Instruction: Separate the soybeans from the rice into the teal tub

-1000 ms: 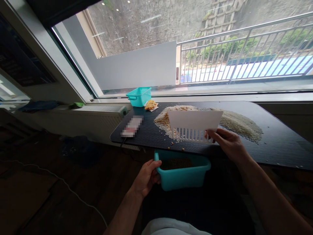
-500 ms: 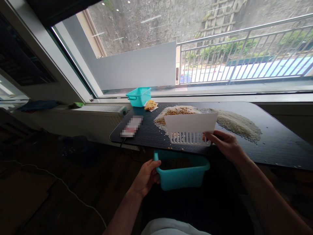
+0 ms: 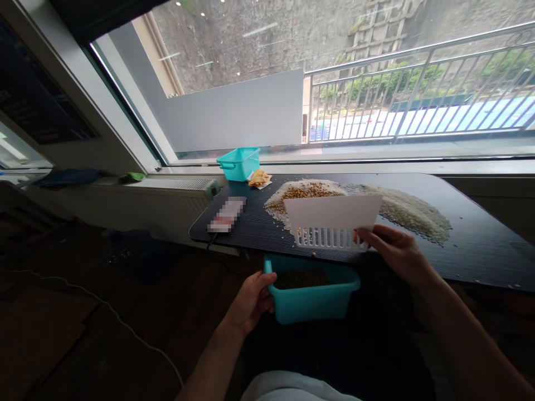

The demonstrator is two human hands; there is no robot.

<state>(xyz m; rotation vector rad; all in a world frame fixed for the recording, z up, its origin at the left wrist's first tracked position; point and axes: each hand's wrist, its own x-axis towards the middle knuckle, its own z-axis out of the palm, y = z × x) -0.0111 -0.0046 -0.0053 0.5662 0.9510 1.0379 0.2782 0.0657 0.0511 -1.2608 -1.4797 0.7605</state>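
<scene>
My left hand (image 3: 253, 298) is closed on the left rim of a teal plastic basin (image 3: 313, 306), held just below the table's front edge. Dark grains or beans, dim in the shade, lie inside it. A white slotted plastic panel (image 3: 334, 214) is pinched at its lower right corner by my right hand (image 3: 395, 245). The panel stands upright over the front of the table, its row of slots at the bottom. Behind it spreads a pile of yellow-brown beans (image 3: 311, 190) mixed with white rice, partly hidden. A single bean (image 3: 314, 254) sits at the table edge.
A heap of rice (image 3: 418, 214) covers the right middle of the dark table (image 3: 472, 245). At the back left stand another teal basin (image 3: 240, 165) and a crumpled yellowish cloth-like thing (image 3: 259, 179). A blurred-out flat device (image 3: 227, 215) with a cable lies at the left. A window rises behind.
My right hand and the slotted panel have shifted slightly right. Fewer loose beans show at the table's front edge. My left hand still grips the basin in nearly the same place.
</scene>
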